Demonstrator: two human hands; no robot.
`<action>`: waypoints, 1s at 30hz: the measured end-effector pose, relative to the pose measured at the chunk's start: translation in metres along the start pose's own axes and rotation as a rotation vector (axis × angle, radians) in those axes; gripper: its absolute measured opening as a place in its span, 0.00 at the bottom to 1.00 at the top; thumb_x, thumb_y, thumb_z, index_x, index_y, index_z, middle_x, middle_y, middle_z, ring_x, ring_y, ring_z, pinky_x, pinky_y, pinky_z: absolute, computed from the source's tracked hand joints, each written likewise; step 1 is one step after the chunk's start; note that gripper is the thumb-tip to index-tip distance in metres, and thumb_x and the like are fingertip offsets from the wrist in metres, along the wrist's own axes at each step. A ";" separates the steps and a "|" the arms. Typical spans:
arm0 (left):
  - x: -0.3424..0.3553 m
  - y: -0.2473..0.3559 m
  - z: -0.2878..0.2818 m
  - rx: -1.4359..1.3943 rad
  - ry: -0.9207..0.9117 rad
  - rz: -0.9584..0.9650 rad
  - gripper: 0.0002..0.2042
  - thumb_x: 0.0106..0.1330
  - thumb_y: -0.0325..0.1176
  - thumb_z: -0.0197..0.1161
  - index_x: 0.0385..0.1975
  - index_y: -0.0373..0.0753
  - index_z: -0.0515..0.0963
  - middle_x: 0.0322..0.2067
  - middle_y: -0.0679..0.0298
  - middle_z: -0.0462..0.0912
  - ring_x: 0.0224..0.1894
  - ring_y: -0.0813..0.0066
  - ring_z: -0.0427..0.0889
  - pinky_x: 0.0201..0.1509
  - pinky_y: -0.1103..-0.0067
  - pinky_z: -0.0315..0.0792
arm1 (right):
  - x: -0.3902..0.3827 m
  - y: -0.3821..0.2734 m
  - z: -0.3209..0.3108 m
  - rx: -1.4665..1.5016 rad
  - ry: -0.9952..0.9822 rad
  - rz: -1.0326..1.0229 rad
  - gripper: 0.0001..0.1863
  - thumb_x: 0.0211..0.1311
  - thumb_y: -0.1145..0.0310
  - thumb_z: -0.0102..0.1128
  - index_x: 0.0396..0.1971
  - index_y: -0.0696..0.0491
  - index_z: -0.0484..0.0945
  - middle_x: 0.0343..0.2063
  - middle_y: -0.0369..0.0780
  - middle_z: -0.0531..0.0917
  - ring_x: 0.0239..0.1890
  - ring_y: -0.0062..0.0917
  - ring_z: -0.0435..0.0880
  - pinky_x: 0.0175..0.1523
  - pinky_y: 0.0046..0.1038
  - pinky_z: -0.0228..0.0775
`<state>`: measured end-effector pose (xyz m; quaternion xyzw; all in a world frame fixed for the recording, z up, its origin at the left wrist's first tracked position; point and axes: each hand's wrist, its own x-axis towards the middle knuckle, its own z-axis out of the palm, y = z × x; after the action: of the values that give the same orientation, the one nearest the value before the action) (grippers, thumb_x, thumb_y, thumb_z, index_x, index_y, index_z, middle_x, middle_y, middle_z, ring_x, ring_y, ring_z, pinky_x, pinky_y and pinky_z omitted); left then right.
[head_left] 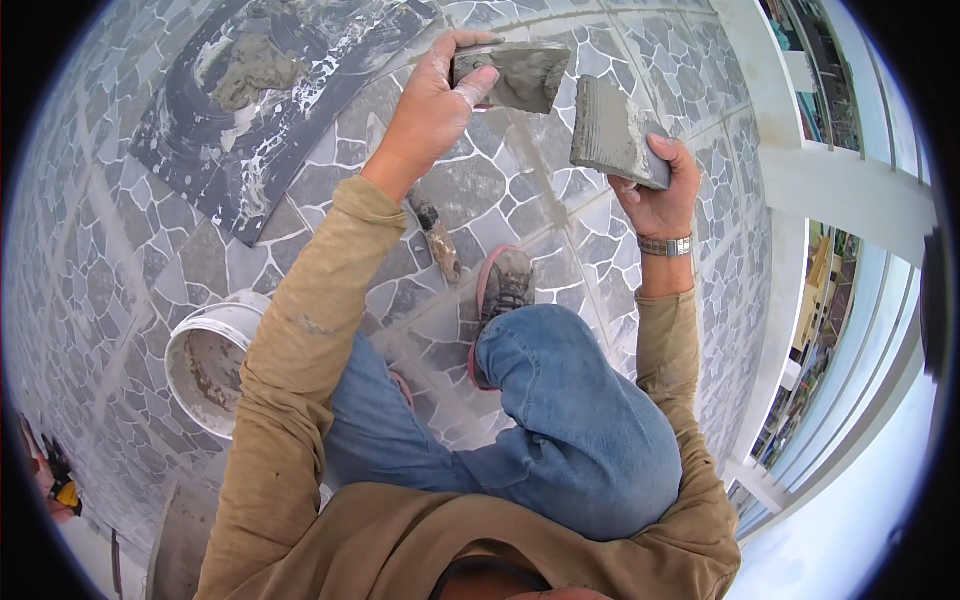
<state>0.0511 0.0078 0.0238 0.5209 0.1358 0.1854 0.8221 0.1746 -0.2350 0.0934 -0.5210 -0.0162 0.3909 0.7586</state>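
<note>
My left hand (445,85) is closed around the left end of a small flat scraper-like plate (528,78), whose face carries a lump of wet grey mortar. Opposite it, my right hand (660,180) grips a thick rectangular grey slab (610,125) by its lower right corner. Fine parallel ridges run through the mortar on that slab's left side. A narrow gap separates the two pieces, both raised over the floor. What lies behind the left fingers is hidden.
A dark mortar-smeared board (290,130) with a heap of mortar (258,72) lies at the upper left. A white bucket (185,365) stands beside my left arm. A worn hand tool (438,240) rests near my shoe (505,285). White railing (850,185) borders the patterned floor (130,270) rightward.
</note>
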 end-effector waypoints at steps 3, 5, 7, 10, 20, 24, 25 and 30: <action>-0.001 -0.001 -0.001 -0.001 -0.026 0.036 0.14 0.73 0.26 0.59 0.57 0.42 0.74 0.44 0.68 0.80 0.45 0.82 0.78 0.47 0.80 0.77 | 0.004 0.005 -0.002 -0.002 -0.033 0.018 0.13 0.65 0.64 0.55 0.30 0.60 0.77 0.23 0.43 0.81 0.15 0.25 0.70 0.17 0.24 0.57; 0.000 -0.005 -0.002 0.071 -0.048 0.142 0.14 0.72 0.25 0.60 0.56 0.41 0.75 0.43 0.68 0.80 0.45 0.82 0.77 0.50 0.82 0.74 | 0.006 0.006 0.000 -0.007 -0.030 0.014 0.13 0.65 0.64 0.55 0.30 0.61 0.77 0.22 0.43 0.81 0.15 0.25 0.70 0.17 0.24 0.57; -0.001 -0.004 0.000 0.091 -0.038 0.149 0.14 0.72 0.24 0.60 0.55 0.41 0.75 0.42 0.68 0.80 0.44 0.82 0.77 0.51 0.82 0.72 | 0.006 0.007 -0.002 -0.015 -0.023 0.009 0.13 0.65 0.64 0.55 0.30 0.61 0.77 0.22 0.43 0.81 0.15 0.26 0.70 0.17 0.24 0.57; -0.001 -0.004 -0.004 0.133 -0.057 0.169 0.14 0.71 0.23 0.59 0.55 0.41 0.75 0.45 0.68 0.79 0.46 0.81 0.77 0.53 0.81 0.73 | 0.006 0.008 0.000 0.016 -0.030 0.057 0.13 0.65 0.64 0.54 0.31 0.61 0.77 0.23 0.43 0.81 0.15 0.26 0.71 0.17 0.23 0.57; -0.008 0.005 -0.007 0.301 -0.153 0.209 0.14 0.70 0.21 0.59 0.54 0.42 0.76 0.47 0.70 0.80 0.49 0.81 0.76 0.58 0.80 0.70 | 0.011 0.007 0.001 -0.012 0.042 0.010 0.11 0.64 0.65 0.56 0.31 0.59 0.77 0.24 0.41 0.82 0.16 0.25 0.74 0.16 0.21 0.58; -0.010 0.007 -0.006 0.324 -0.160 0.159 0.14 0.69 0.21 0.59 0.53 0.42 0.77 0.48 0.70 0.80 0.50 0.80 0.75 0.58 0.80 0.69 | 0.023 0.007 -0.004 0.021 0.084 -0.032 0.10 0.63 0.66 0.58 0.29 0.58 0.76 0.25 0.41 0.82 0.16 0.24 0.73 0.16 0.21 0.58; -0.010 0.007 -0.007 0.300 -0.175 0.130 0.15 0.69 0.21 0.59 0.53 0.42 0.77 0.48 0.70 0.80 0.50 0.80 0.75 0.58 0.80 0.69 | 0.027 0.006 -0.008 0.021 0.089 -0.036 0.10 0.63 0.66 0.58 0.29 0.58 0.76 0.25 0.41 0.82 0.16 0.24 0.73 0.16 0.21 0.58; -0.008 -0.004 -0.001 0.170 -0.247 0.045 0.14 0.71 0.23 0.59 0.55 0.41 0.77 0.49 0.68 0.80 0.50 0.79 0.78 0.56 0.79 0.73 | 0.048 0.005 -0.023 0.041 0.101 -0.219 0.10 0.65 0.66 0.58 0.40 0.56 0.77 0.34 0.41 0.84 0.29 0.28 0.80 0.29 0.27 0.66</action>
<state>0.0441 0.0032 0.0202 0.6102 0.0371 0.1262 0.7812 0.2152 -0.2234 0.0607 -0.5195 -0.0267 0.2793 0.8071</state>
